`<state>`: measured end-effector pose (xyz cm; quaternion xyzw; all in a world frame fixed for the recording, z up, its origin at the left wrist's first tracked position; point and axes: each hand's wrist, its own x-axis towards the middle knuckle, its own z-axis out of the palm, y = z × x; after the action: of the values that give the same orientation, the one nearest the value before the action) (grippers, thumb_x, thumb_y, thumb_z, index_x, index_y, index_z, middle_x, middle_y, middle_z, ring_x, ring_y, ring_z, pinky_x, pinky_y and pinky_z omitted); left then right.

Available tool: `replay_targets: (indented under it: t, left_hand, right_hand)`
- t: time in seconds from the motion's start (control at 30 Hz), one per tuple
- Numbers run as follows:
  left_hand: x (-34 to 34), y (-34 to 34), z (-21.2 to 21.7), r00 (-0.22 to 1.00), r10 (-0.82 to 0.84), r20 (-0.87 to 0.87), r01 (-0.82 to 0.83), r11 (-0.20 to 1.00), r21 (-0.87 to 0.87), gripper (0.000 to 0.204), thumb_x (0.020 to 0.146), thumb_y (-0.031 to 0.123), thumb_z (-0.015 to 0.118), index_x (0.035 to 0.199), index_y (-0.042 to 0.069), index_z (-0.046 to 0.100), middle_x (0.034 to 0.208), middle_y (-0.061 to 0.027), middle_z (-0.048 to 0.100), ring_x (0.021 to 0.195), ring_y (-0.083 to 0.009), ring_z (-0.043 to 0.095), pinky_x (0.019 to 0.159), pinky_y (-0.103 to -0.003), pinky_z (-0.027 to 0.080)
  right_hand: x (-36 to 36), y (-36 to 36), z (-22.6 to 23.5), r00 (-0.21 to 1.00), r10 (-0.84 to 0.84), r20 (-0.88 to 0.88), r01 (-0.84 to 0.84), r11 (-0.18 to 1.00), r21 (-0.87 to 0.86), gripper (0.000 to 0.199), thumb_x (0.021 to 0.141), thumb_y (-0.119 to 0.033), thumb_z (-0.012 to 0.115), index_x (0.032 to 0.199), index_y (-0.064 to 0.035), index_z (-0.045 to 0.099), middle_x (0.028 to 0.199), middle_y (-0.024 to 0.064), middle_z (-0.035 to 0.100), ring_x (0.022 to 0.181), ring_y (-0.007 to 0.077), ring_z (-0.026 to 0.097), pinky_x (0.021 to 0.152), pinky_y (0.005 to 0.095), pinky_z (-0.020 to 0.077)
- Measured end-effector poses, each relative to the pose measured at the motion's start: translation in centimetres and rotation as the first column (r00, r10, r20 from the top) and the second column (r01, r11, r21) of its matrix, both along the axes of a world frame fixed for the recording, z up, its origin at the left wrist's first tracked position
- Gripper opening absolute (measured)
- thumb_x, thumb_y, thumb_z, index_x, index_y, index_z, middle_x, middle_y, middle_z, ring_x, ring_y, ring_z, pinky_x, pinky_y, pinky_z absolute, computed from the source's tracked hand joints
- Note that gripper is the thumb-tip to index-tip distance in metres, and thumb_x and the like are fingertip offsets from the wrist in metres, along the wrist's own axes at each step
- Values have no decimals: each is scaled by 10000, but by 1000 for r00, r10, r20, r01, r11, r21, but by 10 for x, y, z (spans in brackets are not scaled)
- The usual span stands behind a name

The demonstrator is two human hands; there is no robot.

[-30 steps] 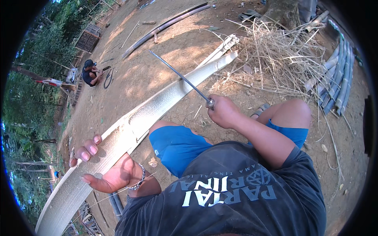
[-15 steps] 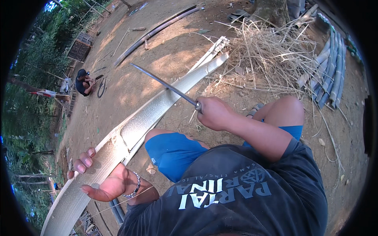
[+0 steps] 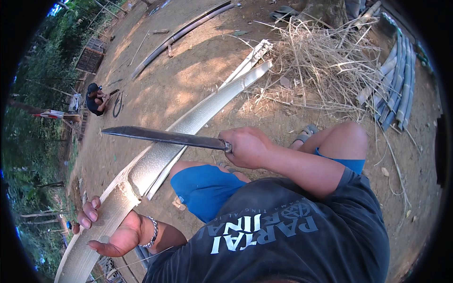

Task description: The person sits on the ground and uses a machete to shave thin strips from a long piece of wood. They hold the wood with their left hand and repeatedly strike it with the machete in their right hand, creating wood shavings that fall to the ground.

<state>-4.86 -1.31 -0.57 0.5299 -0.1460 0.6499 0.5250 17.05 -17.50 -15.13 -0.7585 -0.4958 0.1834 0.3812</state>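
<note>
A long split bamboo length (image 3: 153,165), pale hollow side up, runs diagonally from the lower left toward the upper right. My left hand (image 3: 118,234) cradles its near end from below, fingers curled over the far edge and thumb along the near side. In my right hand (image 3: 247,147) is the handle of a machete (image 3: 165,137), gripped in a closed fist. Its dark blade points left and passes over the bamboo's middle; whether it touches cannot be told. Just below the blade, a rough node ridge (image 3: 126,186) crosses the hollow.
Another split bamboo piece (image 3: 243,63) lies alongside the far end, near a heap of shavings (image 3: 321,70). Bamboo poles (image 3: 401,85) are stacked at right. A long pole (image 3: 184,33) rests on the dirt ahead. Someone (image 3: 96,99) squats at far left.
The machete has swung down and left, from a steep slant to nearly level across the bamboo. My right hand has shifted slightly left and lower. The bamboo and left hand sit slightly lower.
</note>
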Motion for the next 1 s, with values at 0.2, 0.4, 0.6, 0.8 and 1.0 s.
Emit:
replay_targets:
  t: [0.2,0.4,0.6,0.8,1.0]
  left_hand:
    - [4,6,9,999,-46,-7,46,999,-20,402,801,218,679,1111,64,474,901,-59,482,900,-225,489,936,-420,375]
    - [7,21,15,997,-76,10,76,997,-3,382,801,193,667,1100,56,473,898,-60,476,897,-226,485,941,-421,370]
    - [9,27,16,997,-72,-28,71,997,-23,386,787,180,669,1095,41,483,900,-67,488,895,-223,489,943,-411,371]
    - [12,41,12,1000,21,-9,-21,999,-28,381,760,159,679,1060,39,478,890,-70,489,890,-224,493,933,-393,375]
    - [16,55,24,1000,-8,-25,7,999,-34,393,751,135,677,1069,39,466,888,-66,487,884,-219,492,922,-391,373]
  right_hand:
    - [103,4,-95,929,-362,-77,321,892,-319,198,802,-122,560,961,-14,605,903,205,669,898,377,645,816,472,501]
    - [51,15,-37,996,-89,-31,87,994,-58,197,809,-144,559,963,-32,609,890,198,667,906,374,645,828,468,501]
    - [155,17,-145,916,-383,-121,314,869,-382,220,817,-153,553,968,-3,612,941,207,670,932,359,647,845,463,505]
    - [94,26,-77,996,-86,18,87,984,-153,236,792,-155,564,997,-50,616,925,184,672,923,359,643,833,447,509]
    - [208,30,-219,864,-484,-138,391,819,-421,217,831,-173,559,977,-21,611,946,213,662,921,365,643,830,468,502]
